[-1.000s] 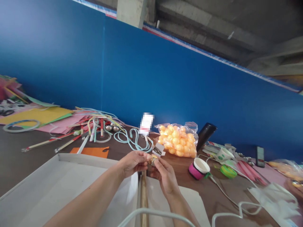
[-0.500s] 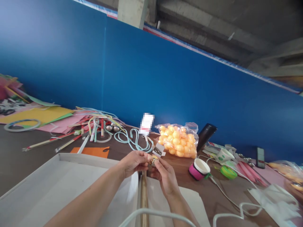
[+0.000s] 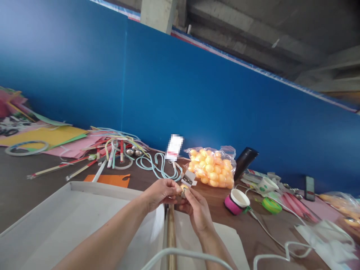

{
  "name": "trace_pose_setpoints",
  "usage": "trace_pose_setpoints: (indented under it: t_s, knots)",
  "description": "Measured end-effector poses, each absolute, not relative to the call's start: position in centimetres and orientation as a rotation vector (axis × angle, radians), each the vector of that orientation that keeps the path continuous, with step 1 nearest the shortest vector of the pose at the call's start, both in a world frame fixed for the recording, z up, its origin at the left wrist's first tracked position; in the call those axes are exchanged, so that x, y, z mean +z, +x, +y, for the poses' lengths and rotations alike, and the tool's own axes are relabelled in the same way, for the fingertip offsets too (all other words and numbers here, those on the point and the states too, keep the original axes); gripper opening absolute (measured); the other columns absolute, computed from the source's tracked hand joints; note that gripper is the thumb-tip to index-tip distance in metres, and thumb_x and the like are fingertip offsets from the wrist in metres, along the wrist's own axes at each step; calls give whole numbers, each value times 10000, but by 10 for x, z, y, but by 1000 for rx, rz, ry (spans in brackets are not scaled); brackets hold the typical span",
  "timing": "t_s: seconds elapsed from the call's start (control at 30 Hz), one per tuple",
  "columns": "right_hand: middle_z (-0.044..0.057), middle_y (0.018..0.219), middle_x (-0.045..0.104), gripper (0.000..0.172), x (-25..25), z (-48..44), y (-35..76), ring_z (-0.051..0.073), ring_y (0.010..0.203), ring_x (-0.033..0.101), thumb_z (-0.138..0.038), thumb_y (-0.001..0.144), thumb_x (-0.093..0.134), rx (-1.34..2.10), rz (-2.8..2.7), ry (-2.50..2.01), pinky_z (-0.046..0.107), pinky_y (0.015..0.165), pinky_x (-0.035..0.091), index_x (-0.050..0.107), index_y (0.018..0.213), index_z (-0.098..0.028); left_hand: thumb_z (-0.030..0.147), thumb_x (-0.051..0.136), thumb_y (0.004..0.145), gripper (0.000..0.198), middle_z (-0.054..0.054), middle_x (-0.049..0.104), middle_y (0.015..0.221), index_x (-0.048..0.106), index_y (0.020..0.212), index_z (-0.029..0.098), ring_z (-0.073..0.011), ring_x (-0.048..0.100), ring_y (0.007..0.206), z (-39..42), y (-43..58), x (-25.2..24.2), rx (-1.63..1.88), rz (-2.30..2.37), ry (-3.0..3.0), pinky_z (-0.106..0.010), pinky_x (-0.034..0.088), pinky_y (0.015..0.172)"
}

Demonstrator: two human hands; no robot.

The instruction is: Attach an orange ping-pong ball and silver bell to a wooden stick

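Between my fingertips is a small round object (image 3: 183, 190), yellowish on top with shiny metal below; its exact kind is too small to make out. My left hand (image 3: 161, 194) pinches it from the left, thumb and fingers closed. From the right, my right hand (image 3: 198, 210) grips the same piece, its fingers curled. Just beyond them lies a small open white box (image 3: 188, 177) with several tiny dark metal bits. Below my hands a wooden stick (image 3: 171, 242) runs lengthwise between a shallow white tray (image 3: 105, 188) and a white sheet (image 3: 229, 240).
Behind my hands sit a clear bag of orange balls (image 3: 212, 168), a black cylinder (image 3: 246, 161) and a coiled pale-blue lanyard (image 3: 157, 168). Rightward are a pink-and-white roll (image 3: 236, 201), a green lid (image 3: 271, 205) and a phone (image 3: 309, 187). A white cable (image 3: 185, 252) crosses in front.
The small round object has turned slightly between my fingers, and more of its yellowish top shows. Both hands stay in almost the same place.
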State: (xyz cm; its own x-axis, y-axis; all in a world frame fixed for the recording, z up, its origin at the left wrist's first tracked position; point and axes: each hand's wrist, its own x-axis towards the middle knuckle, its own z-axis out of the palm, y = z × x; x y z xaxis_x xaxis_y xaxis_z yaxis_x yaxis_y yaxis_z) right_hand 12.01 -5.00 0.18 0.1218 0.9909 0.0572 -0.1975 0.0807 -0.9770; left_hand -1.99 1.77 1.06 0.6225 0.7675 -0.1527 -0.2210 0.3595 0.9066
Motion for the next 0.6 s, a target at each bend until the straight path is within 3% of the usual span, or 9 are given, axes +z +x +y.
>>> trace_pose_setpoints:
  t_s: [0.6]
  knots:
    - [71, 856, 676, 343, 2, -50, 120, 176, 660, 609, -367, 806, 605, 1183, -1017, -1037, 282, 568, 512, 637, 1090, -178, 312, 734, 614, 268, 27, 504, 540, 552, 650, 118, -83, 549, 540, 18, -19, 9, 688, 621, 982, -246, 514, 626]
